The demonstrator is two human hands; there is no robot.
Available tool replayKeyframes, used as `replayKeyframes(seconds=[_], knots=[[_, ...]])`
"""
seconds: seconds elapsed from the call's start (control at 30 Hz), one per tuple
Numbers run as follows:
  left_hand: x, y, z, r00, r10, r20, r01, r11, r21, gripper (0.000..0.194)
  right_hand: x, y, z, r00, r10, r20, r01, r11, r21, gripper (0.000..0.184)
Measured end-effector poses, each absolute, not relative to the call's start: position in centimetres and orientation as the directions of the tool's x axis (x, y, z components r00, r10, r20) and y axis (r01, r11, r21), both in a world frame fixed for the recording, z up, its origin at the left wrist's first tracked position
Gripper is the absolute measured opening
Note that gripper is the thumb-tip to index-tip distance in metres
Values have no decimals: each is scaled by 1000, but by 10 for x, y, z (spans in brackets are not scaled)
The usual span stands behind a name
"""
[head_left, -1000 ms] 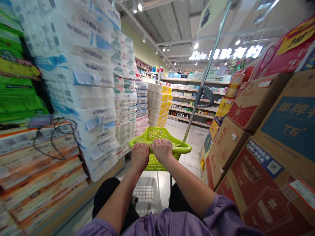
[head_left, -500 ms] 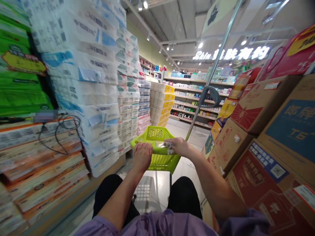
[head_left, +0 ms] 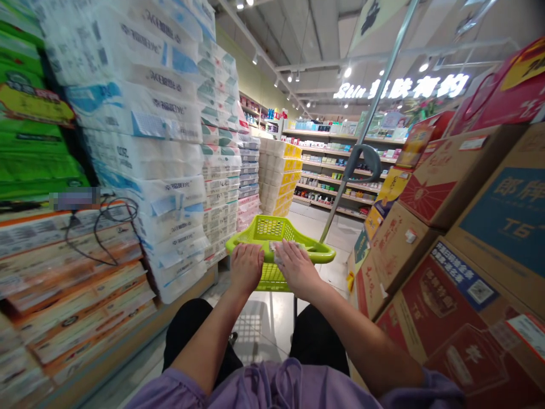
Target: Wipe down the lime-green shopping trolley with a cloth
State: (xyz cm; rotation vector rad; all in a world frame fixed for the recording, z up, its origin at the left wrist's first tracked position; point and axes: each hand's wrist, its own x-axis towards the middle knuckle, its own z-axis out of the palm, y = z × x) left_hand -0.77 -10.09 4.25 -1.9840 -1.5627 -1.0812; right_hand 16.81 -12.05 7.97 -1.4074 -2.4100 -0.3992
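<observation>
A lime-green shopping trolley basket (head_left: 270, 227) with perforated walls stands in front of my knees. Its wide handle rim (head_left: 322, 254) faces me. On the left part of that rim, my left hand (head_left: 247, 266) has its fingers wrapped over the top. My right hand (head_left: 294, 267), close beside it, presses a crumpled pale cloth (head_left: 276, 250) onto the middle of the handle. Part of the cloth is hidden under the fingers; whether it is fabric or tissue I cannot tell. A tilted metal pole (head_left: 366, 130) with a grey loop grip (head_left: 361, 165) rises behind the basket's right side.
Wrapped paper packs (head_left: 166, 153) are stacked high on the left, beside orange-edged packs (head_left: 85, 318) with a black cable (head_left: 96, 227). Cardboard cartons (head_left: 460, 318) line the right. Stocked shelves (head_left: 332, 165) stand at the far end of the tiled aisle (head_left: 310, 218).
My right hand slid right along the handle with the cloth, then came back to the middle. My left hand kept its hold on the rim.
</observation>
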Motion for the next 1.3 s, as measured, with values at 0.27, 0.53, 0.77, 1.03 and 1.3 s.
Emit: replayKeyframes(seconds=[0.27,0.53,0.77,1.03,1.3], knots=[[-5,-98,44,90,640,763,946,-296,137,30,163,-87,114,-429,829,359,884,467,-21,36],[-5,-97,45,94,639,763,946,-297,132,30,145,-94,60,-317,621,717,909,416,42,36],[-5,-96,47,100,655,749,946,-297,133,31,137,-71,111,-315,882,351,938,346,-27,34],[-4,-98,45,96,666,740,935,-315,161,32,133,-83,88,-284,774,565,938,347,-5,34],[-4,-96,45,88,662,744,939,-305,161,33,126,-71,104,-327,841,430,933,361,4,37]])
